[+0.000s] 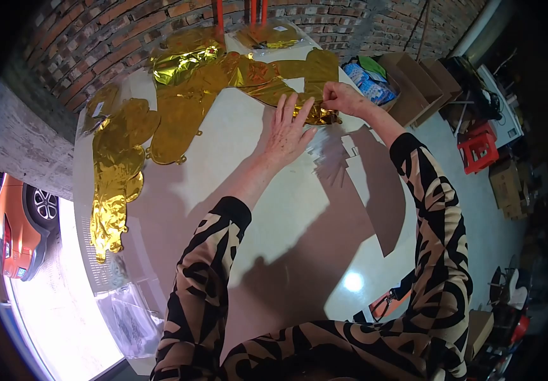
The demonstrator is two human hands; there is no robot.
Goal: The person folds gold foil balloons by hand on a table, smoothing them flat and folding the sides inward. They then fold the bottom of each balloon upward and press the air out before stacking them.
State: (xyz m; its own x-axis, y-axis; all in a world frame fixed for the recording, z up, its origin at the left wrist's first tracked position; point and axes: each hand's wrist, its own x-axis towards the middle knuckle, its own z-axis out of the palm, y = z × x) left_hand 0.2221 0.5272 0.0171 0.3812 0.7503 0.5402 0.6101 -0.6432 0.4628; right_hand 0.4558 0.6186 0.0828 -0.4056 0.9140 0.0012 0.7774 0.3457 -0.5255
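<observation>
My left hand (290,132) has its fingers spread, with the tips at the lower edge of a gold foil balloon (267,95). Thumb and fingers of my right hand (345,99) are pinched together at the balloon's crinkled end. Just below my hands, a fanned bunch of thin, see-through strips (331,159) lies on the white table (280,222). Flat gold foil balloons spread leftward, one being a long rounded piece (182,124) with small tabs, another a shiny, crumpled piece (110,190) along the left edge.
Packed gold foil (267,37) lies at the table's back by a brick wall (115,38). Cardboard boxes (410,89) and a blue packet (369,82) stand at the right. A red stool (478,149) is farther right. Clear plastic bags (128,320) lie at the front left corner.
</observation>
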